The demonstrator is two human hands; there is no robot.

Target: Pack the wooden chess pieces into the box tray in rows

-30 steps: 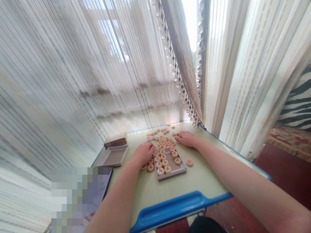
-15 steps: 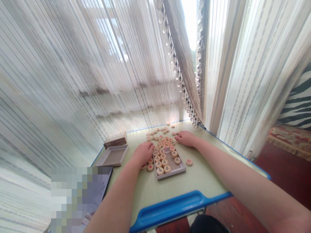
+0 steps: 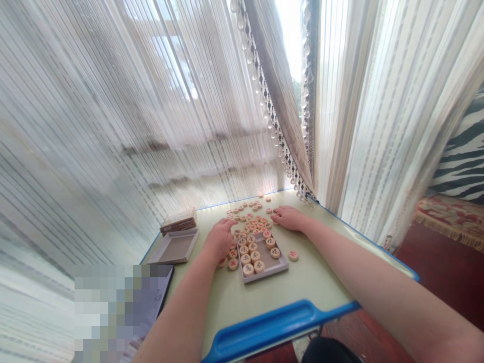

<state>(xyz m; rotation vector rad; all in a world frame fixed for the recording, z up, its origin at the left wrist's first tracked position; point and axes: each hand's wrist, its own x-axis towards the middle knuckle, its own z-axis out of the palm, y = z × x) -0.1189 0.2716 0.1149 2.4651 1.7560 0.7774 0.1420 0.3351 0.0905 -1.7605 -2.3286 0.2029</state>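
Observation:
An open shallow box (image 3: 264, 276) lies on the light green table, with several round wooden pieces marked in black inside and a red-marked one at its top right. Beyond it spreads a loose group of pieces (image 3: 258, 222), many with red characters. My left hand (image 3: 220, 239) is over the pieces left of the box, fingers apart and nothing visible in them. To the right of the spread, my right hand (image 3: 286, 218) rests by a piece, fingers spread. One red-marked piece (image 3: 293, 255) lies just right of the box.
A grey tray-like lid (image 3: 176, 248) lies at the left, in front of a brown box (image 3: 179, 222). A dark-edged object, partly pixelated, is at the lower left. The table (image 3: 234, 297) has a blue rim with a molded trough (image 3: 264, 322); curtains hang behind.
My left hand has lifted and shifted slightly, with its fingers extended further forward. The view has moved a little; my right hand stays nearly where it was.

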